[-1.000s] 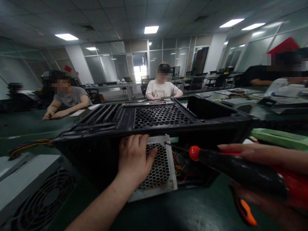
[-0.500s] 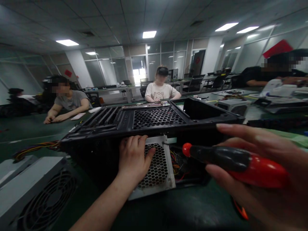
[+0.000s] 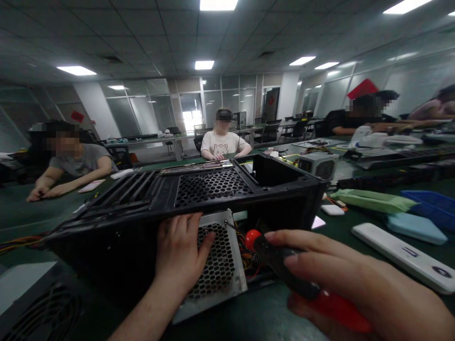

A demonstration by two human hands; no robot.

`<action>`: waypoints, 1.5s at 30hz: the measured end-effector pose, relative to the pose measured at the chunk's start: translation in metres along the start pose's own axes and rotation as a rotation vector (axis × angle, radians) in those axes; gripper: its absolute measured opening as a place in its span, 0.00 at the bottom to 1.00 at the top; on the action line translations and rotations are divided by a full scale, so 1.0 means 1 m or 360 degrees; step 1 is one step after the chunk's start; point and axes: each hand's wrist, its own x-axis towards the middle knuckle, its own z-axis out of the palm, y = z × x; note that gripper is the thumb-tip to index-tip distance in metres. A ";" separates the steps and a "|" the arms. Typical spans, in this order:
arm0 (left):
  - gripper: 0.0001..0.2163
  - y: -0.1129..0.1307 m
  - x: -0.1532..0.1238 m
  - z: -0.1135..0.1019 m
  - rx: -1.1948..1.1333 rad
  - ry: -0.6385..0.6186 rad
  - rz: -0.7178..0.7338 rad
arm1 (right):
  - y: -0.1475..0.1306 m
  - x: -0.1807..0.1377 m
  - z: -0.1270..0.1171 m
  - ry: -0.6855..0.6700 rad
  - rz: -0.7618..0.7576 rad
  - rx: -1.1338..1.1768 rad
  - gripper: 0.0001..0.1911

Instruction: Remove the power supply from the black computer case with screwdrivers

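A black computer case [image 3: 209, 188] lies in front of me with its vented side up. At its near side sits a grey power supply [image 3: 219, 267] with a honeycomb grille. My left hand [image 3: 179, 251] is laid over the left part of this power supply, thumb on the grille and fingers bent at its upper edge. My right hand [image 3: 341, 272] grips a screwdriver [image 3: 280, 265] with a black and red handle and a red ball at its front. The thin shaft points left, its tip at the upper right corner of the grille plate. Coloured wires [image 3: 250, 263] show behind.
Another power supply with a round fan grille [image 3: 46, 308] stands at the lower left. Right of the case lie a white oblong device [image 3: 401, 258], a green pouch [image 3: 375, 200] and a blue tray [image 3: 432, 208]. Across the table sits a person [image 3: 223, 142]; others sit left and right.
My view has turned right and tilted up, so the case appears further left and lower. My right hand has closed its fingers round the screwdriver handle, which now slants more steeply.
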 end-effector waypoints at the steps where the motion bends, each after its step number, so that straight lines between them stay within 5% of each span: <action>1: 0.19 -0.002 0.000 0.001 -0.0006 -0.0004 0.0015 | 0.000 0.002 -0.002 -0.0077 -0.0066 0.0026 0.17; 5: 0.19 -0.009 0.000 0.004 -0.0019 -0.0019 0.0048 | 0.001 0.013 -0.006 -0.0089 -0.0142 0.0051 0.10; 10: 0.20 -0.010 0.000 0.004 0.0007 -0.0031 0.0057 | 0.004 0.018 0.004 0.0400 0.0145 -0.0240 0.10; 13: 0.20 -0.010 0.000 0.003 0.0030 -0.0058 0.0049 | 0.009 0.020 0.018 0.0596 0.0196 -0.0099 0.09; 16: 0.20 -0.010 0.001 0.003 0.0043 -0.0059 0.0041 | 0.012 0.021 0.028 0.0707 -0.0034 0.0105 0.22; 19: 0.21 -0.008 0.001 0.002 0.0048 -0.0054 0.0040 | 0.010 0.019 0.022 0.0587 -0.0198 0.0092 0.14; 25: 0.21 -0.003 0.000 0.003 0.0119 -0.0050 -0.0026 | -0.006 0.019 -0.023 -0.0218 0.0058 0.0216 0.12; 30: 0.22 -0.013 -0.001 0.009 0.0117 -0.0056 0.0039 | -0.007 0.013 -0.027 -0.0326 0.0175 0.0173 0.20; 38: 0.23 -0.016 -0.002 0.013 0.0135 0.0014 0.0094 | -0.002 0.018 -0.009 0.0112 0.0151 -0.0137 0.04; 42: 0.22 -0.015 -0.002 0.011 0.0128 0.0027 0.0099 | 0.007 0.023 0.008 0.0491 0.0206 -0.0317 0.07; 45: 0.22 -0.013 -0.002 0.010 0.0124 0.0042 0.0113 | 0.013 0.024 0.021 0.0640 0.0016 -0.0126 0.11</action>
